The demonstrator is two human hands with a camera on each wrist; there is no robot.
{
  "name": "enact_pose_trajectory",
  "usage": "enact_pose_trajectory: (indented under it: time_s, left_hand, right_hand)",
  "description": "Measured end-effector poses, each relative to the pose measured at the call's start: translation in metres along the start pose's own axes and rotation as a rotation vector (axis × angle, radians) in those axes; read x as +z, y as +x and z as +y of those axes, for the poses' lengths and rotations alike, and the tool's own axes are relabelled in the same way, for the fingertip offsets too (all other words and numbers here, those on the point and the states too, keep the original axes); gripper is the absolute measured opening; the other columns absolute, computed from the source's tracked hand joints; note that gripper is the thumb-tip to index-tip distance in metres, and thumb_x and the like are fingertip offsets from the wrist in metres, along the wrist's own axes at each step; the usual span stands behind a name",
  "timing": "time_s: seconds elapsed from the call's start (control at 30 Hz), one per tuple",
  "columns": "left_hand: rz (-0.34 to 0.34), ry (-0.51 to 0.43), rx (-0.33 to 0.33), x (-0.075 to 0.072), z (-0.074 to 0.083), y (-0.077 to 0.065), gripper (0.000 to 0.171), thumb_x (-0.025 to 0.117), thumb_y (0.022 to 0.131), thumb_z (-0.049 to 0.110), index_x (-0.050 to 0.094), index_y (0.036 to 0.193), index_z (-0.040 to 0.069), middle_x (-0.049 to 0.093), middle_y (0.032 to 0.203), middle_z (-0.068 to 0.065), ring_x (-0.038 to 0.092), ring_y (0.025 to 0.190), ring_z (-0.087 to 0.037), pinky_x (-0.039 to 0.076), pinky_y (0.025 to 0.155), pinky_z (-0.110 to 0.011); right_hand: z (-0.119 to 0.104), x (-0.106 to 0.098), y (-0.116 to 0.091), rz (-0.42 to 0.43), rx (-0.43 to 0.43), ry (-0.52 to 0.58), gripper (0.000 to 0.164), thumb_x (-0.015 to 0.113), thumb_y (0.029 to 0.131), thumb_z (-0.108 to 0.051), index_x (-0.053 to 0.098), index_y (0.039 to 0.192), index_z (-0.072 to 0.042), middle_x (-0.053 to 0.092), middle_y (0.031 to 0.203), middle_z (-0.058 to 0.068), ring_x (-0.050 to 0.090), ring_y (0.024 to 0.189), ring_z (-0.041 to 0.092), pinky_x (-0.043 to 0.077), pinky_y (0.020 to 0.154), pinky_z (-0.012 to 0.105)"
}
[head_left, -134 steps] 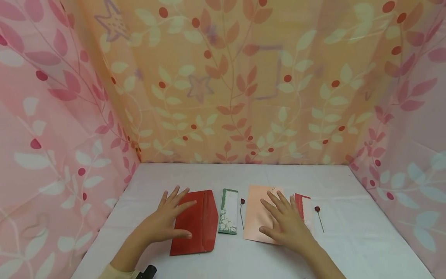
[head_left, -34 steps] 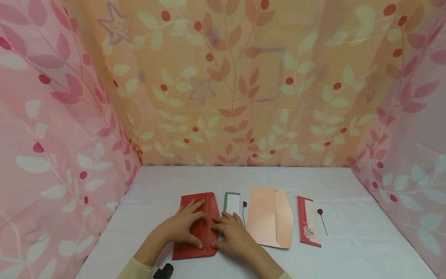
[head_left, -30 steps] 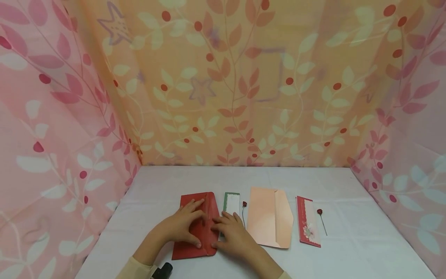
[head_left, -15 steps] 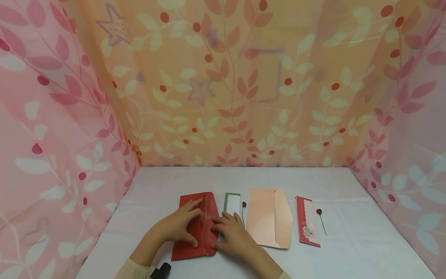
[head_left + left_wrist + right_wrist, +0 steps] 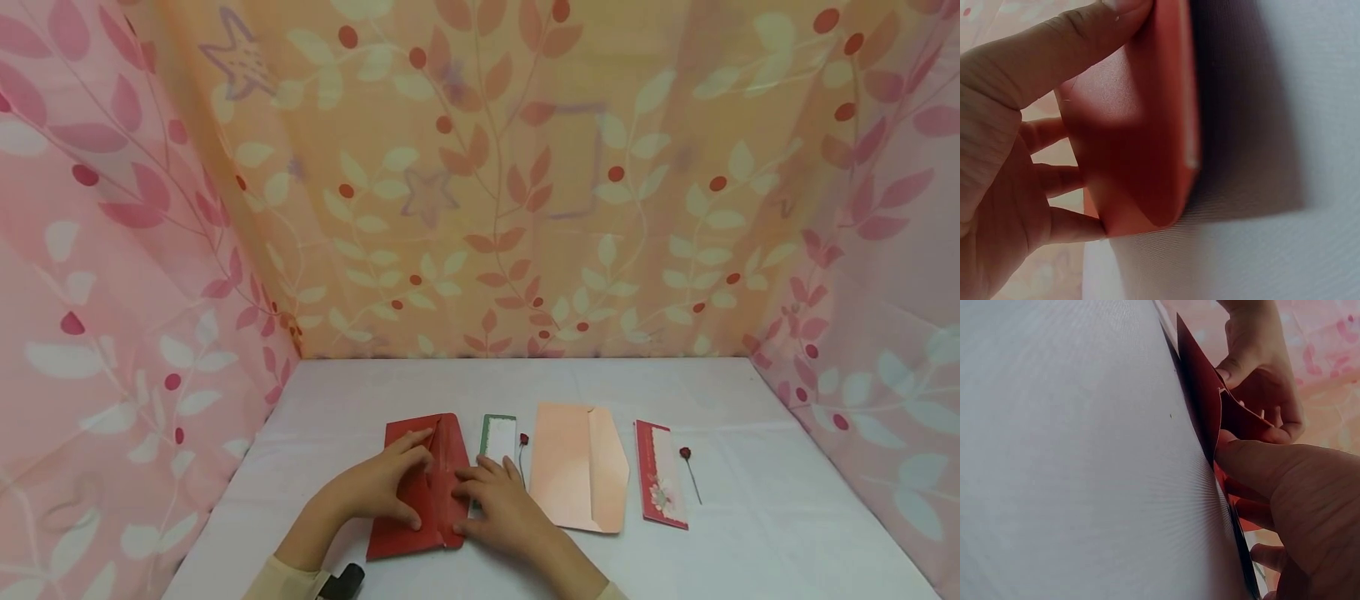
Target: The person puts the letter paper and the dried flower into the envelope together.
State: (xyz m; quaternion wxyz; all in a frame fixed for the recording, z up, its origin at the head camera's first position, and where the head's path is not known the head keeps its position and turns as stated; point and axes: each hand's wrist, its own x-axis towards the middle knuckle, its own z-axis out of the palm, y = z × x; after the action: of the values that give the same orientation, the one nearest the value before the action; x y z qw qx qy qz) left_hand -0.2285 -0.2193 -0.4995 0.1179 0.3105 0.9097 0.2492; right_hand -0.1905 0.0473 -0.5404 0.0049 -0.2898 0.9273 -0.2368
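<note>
A red envelope [image 5: 405, 540] lies on the table with its flap [image 5: 452, 446] opened out to the right. My left hand [image 5: 378, 490] spans the pocket, thumb near the close end and fingers toward the far end, squeezing its top panel. That panel bows up, and the right wrist view shows a gap at the pocket's mouth [image 5: 1235, 415]. My right hand [image 5: 504, 510] rests thumb and extended fingertips on the flap, holding it down. Beneath this hand, a green-bordered card [image 5: 498, 435] with a white middle is partly hidden.
Right of the green card lies a small dried red rose [image 5: 523, 440] on a thin stem. Beyond it are a peach envelope [image 5: 562, 467] with its flap out, a red floral card [image 5: 651, 475] and another rose [image 5: 686, 453]. A floral curtain [image 5: 487, 208] encloses the white table [image 5: 337, 392].
Both hands have come down onto the red envelope; the right one moved left from over the peach envelope. Over the last second the pocket's mouth has bowed further open as the left hand shifts slightly left.
</note>
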Motion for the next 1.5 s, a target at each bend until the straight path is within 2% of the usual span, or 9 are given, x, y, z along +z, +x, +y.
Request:
enact_pose_trajectory:
  time_s: [0.27,0.57,0.8,1.0,1.17,1.3,1.5]
  left_hand:
    - [0.021,-0.015,0.001,0.003,0.003,-0.003,0.06,0.095,0.065,0.048,0.053,0.106,0.033,0.029,0.166,-0.004,0.034,0.148,-0.033,0.049,0.105,-0.054]
    - [0.021,-0.015,-0.014,0.005,-0.001,-0.005,0.06,0.095,0.065,0.049,0.051,0.104,0.038,0.031,0.166,0.0,0.033,0.149,-0.033,0.048,0.106,-0.054]
    - [0.036,-0.013,-0.005,0.004,-0.002,-0.002,0.061,0.096,0.063,0.05,0.05,0.103,0.038,0.031,0.166,0.001,0.029,0.152,-0.032,0.047,0.107,-0.054]
    - [0.033,-0.032,-0.007,0.003,0.002,-0.001,0.061,0.096,0.064,0.049,0.051,0.102,0.036,0.032,0.165,-0.001,0.033,0.149,-0.033,0.05,0.104,-0.052]
    - [0.032,-0.033,-0.014,0.003,0.002,0.001,0.061,0.096,0.064,0.048,0.051,0.103,0.037,0.031,0.165,-0.001,0.032,0.15,-0.033,0.054,0.099,-0.046]
    - [0.028,-0.037,-0.026,0.002,0.0,0.001,0.06,0.096,0.064,0.048,0.051,0.103,0.038,0.03,0.166,0.0,0.032,0.149,-0.032,0.057,0.095,-0.044]
    - [0.028,-0.039,-0.021,0.0,0.001,0.001,0.06,0.096,0.064,0.048,0.051,0.102,0.037,0.03,0.166,-0.002,0.032,0.149,-0.033,0.056,0.096,-0.044]
  right_hand:
    - [-0.002,0.004,-0.001,-0.003,0.002,-0.016,0.043,0.076,0.087,-0.052,0.072,0.125,-0.032,0.058,0.147,-0.009,0.04,0.147,0.032,0.019,0.12,0.067]
    - [-0.006,0.003,-0.004,0.039,-0.043,-0.042,0.04,0.078,0.087,-0.048,0.072,0.123,-0.031,0.058,0.147,-0.008,0.04,0.147,0.032,0.021,0.121,0.063]
    - [-0.011,-0.01,-0.004,0.096,-0.079,-0.066,0.034,0.08,0.086,-0.042,0.074,0.117,-0.03,0.061,0.143,-0.006,0.045,0.143,0.033,0.026,0.119,0.064]
    - [-0.011,-0.024,-0.008,0.183,-0.049,-0.1,0.037,0.081,0.086,-0.037,0.074,0.119,-0.021,0.066,0.137,0.0,0.052,0.135,0.033,0.033,0.114,0.065]
    - [-0.004,-0.03,-0.011,0.265,0.003,-0.112,0.035,0.083,0.084,-0.032,0.075,0.115,-0.018,0.071,0.127,0.0,0.058,0.126,0.027,0.039,0.111,0.057]
    - [0.002,-0.034,-0.015,0.3,0.039,-0.095,0.032,0.083,0.082,-0.03,0.075,0.112,-0.019,0.071,0.122,-0.003,0.06,0.122,0.021,0.042,0.109,0.05]
    - [0.01,-0.035,-0.019,0.317,0.085,-0.068,0.033,0.084,0.082,-0.031,0.074,0.111,-0.019,0.072,0.116,-0.004,0.062,0.115,0.022,0.047,0.102,0.049]
